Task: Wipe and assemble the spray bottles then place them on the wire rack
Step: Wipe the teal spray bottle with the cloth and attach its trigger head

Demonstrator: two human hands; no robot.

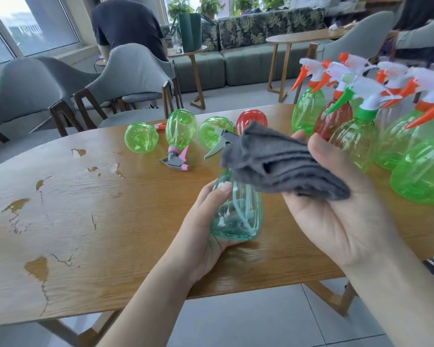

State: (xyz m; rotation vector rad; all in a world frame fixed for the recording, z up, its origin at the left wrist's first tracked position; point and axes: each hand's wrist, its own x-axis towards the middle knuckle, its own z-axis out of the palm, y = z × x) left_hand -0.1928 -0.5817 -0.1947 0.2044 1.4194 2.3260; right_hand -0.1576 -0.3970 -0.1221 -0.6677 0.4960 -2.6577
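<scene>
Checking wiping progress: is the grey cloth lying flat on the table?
No, the right hand holds the grey cloth bunched above the table.

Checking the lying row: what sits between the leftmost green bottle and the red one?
Head view: two more green bottles, the nearer with a pink-grey sprayer.

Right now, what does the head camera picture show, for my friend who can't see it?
A left hand holds a pale teal spray bottle over a wooden table, while the right hand holds a grey cloth against it. More bottles lie behind; others stand at right.
</scene>
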